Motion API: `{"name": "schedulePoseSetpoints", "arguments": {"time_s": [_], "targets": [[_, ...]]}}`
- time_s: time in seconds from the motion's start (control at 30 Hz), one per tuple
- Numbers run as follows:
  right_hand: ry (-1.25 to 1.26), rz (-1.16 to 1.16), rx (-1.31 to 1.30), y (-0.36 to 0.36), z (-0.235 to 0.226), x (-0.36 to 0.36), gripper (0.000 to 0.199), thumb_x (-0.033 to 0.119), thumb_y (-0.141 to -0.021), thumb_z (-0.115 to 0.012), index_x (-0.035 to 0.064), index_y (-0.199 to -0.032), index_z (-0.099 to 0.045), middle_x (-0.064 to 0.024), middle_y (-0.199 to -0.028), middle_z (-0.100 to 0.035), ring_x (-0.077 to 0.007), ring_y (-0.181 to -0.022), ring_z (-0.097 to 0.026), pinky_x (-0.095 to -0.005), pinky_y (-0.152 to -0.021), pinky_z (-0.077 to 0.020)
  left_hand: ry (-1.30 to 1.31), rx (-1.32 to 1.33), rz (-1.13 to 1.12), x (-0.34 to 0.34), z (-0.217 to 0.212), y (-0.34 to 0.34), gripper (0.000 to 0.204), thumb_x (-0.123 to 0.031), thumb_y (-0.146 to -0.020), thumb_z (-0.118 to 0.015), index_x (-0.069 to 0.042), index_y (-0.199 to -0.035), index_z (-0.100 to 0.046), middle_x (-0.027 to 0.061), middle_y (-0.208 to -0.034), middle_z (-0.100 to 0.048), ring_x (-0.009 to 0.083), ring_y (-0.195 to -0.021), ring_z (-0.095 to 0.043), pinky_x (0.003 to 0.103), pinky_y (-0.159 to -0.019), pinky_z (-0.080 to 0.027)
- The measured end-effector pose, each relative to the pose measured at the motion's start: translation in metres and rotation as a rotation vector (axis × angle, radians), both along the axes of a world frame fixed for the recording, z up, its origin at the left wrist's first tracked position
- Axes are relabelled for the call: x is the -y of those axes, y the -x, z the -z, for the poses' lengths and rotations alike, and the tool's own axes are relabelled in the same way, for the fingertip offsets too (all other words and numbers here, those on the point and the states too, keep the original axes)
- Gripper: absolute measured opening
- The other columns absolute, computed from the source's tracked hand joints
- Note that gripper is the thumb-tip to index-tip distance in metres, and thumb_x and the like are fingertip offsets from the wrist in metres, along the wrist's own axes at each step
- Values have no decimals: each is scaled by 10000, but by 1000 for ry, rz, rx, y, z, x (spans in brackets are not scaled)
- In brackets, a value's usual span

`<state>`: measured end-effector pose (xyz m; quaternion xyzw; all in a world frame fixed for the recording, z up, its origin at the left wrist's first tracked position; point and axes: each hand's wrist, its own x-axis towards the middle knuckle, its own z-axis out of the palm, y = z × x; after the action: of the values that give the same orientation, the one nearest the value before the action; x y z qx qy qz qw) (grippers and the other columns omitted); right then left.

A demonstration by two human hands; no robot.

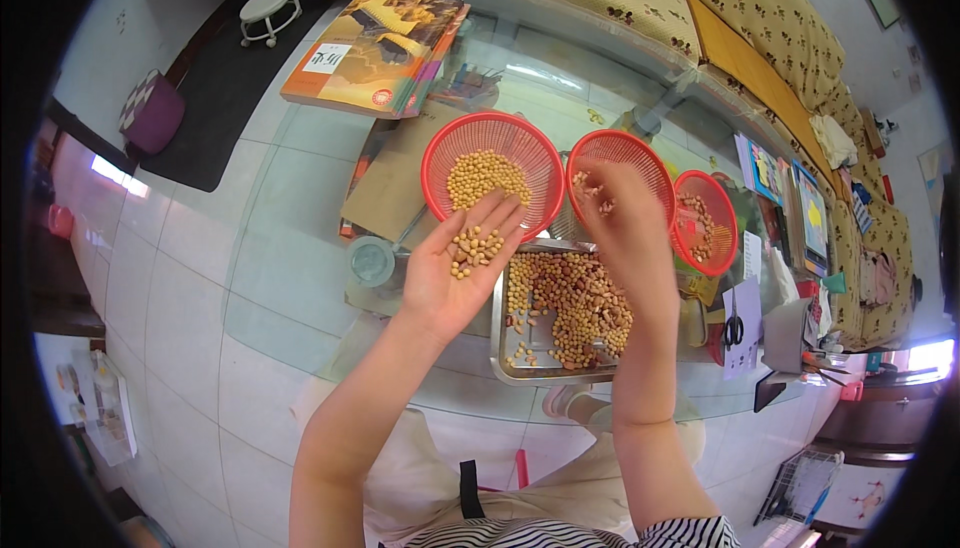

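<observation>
1. Left hand [440, 278]: at ten o'clock from the tray; palm up, fingers extended, the grip wide and slightly cupped under a small heap of soybeans [475, 250].
2. Right hand [632, 213]: at one o'clock, over the middle red basket [600, 151], fingers pointing down into it; blurred, so whether the grip is narrow or holds anything cannot be told.
3. Left red basket [455, 143]: at eleven o'clock; round, plastic mesh, with a layer of yellow soybeans; fingertips of the left hand overlap its near rim in view, contact unclear.
4. Middle basket contents: pinkish kernels [590, 193], partly hidden by the right hand.
5. Right red basket [715, 188]: at two o'clock, just beside the middle one; holds pale kernels.
6. Steel tray [497, 343]: rectangular, shallow, on the glass-topped counter [300, 198]; carries mixed soybeans and peanut kernels [590, 323], densest toward three o'clock, bare patches toward seven.
7. Handling, as judged: soybeans light, hard, smooth, prone to roll off a flattened palm; best cupped, or pinched singly across the sides. Peanut kernels light, less round, skins likely to flake; best taken lightly by fingertips around the middle.
8. Surroundings: stacked books [370, 53] at eleven o'clock, farther off; scissors [734, 331] at three o'clock.
</observation>
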<state>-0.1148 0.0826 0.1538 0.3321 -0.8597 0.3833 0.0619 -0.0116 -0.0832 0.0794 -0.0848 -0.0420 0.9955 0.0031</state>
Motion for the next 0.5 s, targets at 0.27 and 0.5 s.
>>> {"name": "schedulePoseSetpoints", "arguments": {"time_s": [0.27,0.5], "targets": [[-52,-338,83,-51,5,43,316,118,-827,-722,20,-1108,-613,-135,-1006,-587,-301,-879,-622,-373,-741,-510,202,7,20,0,-7,-6,487,-234,-1051,-264,43,-1441,-359,153,-1456,-436,248,-1354,-412,414,-1150,-315],[-16,-340,127,-53,12,46,238,93,-833,-705,19,-1043,-620,-139,-977,-604,-314,-861,-629,-381,-731,-508,218,0,32,-3,-2,-5,507,-256,-1051,-254,38,-1456,-337,196,-1493,-377,294,-1400,-346,424,-1174,-268]]}}
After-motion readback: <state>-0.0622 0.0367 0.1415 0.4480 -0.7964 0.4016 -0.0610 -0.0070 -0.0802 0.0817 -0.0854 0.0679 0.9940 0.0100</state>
